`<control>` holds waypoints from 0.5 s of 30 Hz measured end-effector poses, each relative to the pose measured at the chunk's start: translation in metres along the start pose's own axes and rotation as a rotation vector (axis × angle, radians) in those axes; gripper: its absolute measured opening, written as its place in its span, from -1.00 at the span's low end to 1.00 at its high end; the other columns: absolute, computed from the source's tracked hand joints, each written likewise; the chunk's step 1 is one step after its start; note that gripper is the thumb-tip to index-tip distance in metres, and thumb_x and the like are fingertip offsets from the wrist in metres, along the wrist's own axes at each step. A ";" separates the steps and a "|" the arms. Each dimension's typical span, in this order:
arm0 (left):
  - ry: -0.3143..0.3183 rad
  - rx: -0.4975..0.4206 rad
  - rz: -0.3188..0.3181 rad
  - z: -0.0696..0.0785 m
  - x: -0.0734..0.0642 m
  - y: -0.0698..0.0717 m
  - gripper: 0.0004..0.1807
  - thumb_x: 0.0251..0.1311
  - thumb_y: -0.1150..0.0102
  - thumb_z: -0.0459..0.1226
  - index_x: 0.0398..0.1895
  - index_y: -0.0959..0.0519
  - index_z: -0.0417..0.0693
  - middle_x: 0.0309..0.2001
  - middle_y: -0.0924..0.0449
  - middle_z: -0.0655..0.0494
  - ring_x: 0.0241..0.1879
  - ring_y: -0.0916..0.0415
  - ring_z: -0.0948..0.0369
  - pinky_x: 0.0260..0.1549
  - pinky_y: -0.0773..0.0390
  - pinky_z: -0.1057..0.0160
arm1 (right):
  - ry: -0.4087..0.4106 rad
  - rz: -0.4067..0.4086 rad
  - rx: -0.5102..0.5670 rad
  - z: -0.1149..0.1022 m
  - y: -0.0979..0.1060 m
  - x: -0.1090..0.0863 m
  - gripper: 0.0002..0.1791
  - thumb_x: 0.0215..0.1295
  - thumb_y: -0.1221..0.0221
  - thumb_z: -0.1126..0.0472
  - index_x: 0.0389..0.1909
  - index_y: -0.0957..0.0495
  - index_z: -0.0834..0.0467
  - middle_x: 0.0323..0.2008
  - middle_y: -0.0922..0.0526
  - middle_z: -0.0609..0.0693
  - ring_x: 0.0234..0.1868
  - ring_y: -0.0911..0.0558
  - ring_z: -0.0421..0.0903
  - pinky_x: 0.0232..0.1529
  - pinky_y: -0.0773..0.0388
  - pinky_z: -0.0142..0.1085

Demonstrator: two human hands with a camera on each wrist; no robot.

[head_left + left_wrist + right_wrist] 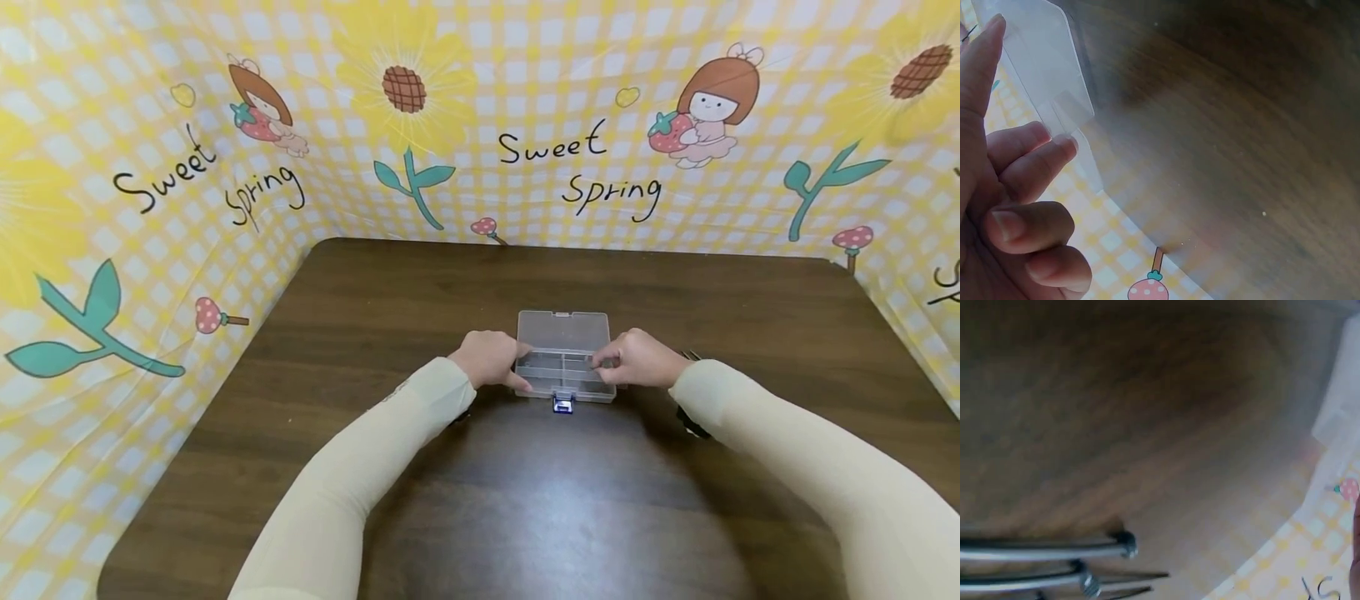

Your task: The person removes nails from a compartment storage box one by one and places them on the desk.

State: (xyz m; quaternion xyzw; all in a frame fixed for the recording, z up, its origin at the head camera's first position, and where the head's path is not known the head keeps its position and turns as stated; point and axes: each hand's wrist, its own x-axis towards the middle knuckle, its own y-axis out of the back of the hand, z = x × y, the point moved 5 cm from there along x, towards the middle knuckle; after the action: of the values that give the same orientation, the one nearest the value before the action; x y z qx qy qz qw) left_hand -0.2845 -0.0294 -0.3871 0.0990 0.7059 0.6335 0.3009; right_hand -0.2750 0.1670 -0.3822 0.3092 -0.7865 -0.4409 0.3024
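Observation:
A clear plastic compartment box (pixel 566 383) lies on the brown table with its lid (pixel 562 331) raised at the back. Thin dividers split its inside into sections. My left hand (pixel 491 358) grips the box's left side, thumb near the front corner and a finger toward the hinge. In the left wrist view, other fingers curl beside the clear lid (pixel 1054 56). From the right, my right hand (pixel 637 358) reaches over the wall, its bent finger and thumb pinching at a divider inside. A small blue-and-white piece (pixel 563 405) sits at the front latch.
Thin metal rods with pointed tips (pixel 1047 551) show low in the right wrist view, close by the right wrist. Yellow checked cloth (pixel 465 183) with printed flowers hangs around the table (pixel 375 292) at the back and sides.

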 end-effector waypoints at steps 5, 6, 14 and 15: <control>-0.001 -0.016 0.012 -0.002 0.004 -0.007 -0.25 0.02 -0.26 0.24 0.28 -0.47 0.17 -0.01 -0.64 0.10 -0.09 -0.57 0.15 -0.25 -0.57 0.01 | -0.156 -0.034 0.037 0.005 0.018 -0.018 -0.89 0.06 -0.18 0.36 -0.45 -0.69 0.23 -0.60 -0.56 -0.19 -0.59 -0.36 -0.35 -0.48 -0.42 -0.38; -0.003 -0.023 0.013 -0.002 0.004 -0.007 -0.25 0.02 -0.27 0.24 0.28 -0.47 0.16 -0.01 -0.64 0.09 -0.10 -0.57 0.15 -0.25 -0.57 0.02 | -0.185 -0.047 0.042 0.008 0.023 -0.023 -0.89 0.07 -0.18 0.36 -0.45 -0.69 0.23 -0.58 -0.58 -0.18 -0.57 -0.37 -0.33 -0.45 -0.43 -0.37; -0.010 -0.073 0.036 -0.004 0.004 -0.010 -0.28 0.02 -0.30 0.20 0.24 -0.50 0.12 -0.04 -0.65 0.09 -0.10 -0.58 0.15 -0.23 -0.57 0.01 | -0.427 -0.205 0.000 0.040 0.065 -0.085 -0.88 0.12 -0.14 0.34 -0.49 -0.64 0.17 -0.55 -0.55 -0.19 -0.53 -0.40 -0.25 -0.39 -0.42 -0.29; -0.012 -0.077 0.035 -0.004 0.004 -0.010 -0.29 0.02 -0.30 0.19 0.24 -0.50 0.11 -0.04 -0.65 0.08 -0.11 -0.58 0.15 -0.23 -0.57 0.00 | -0.452 -0.223 -0.006 0.045 0.069 -0.095 -0.89 0.11 -0.14 0.34 -0.50 -0.63 0.17 -0.56 -0.54 -0.19 -0.53 -0.39 -0.24 -0.40 -0.41 -0.28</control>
State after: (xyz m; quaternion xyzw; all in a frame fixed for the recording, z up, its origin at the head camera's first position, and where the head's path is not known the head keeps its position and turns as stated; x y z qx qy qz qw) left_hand -0.2874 -0.0329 -0.3978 0.1035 0.6775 0.6647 0.2974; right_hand -0.2641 0.2901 -0.3596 0.2866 -0.7940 -0.5317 0.0692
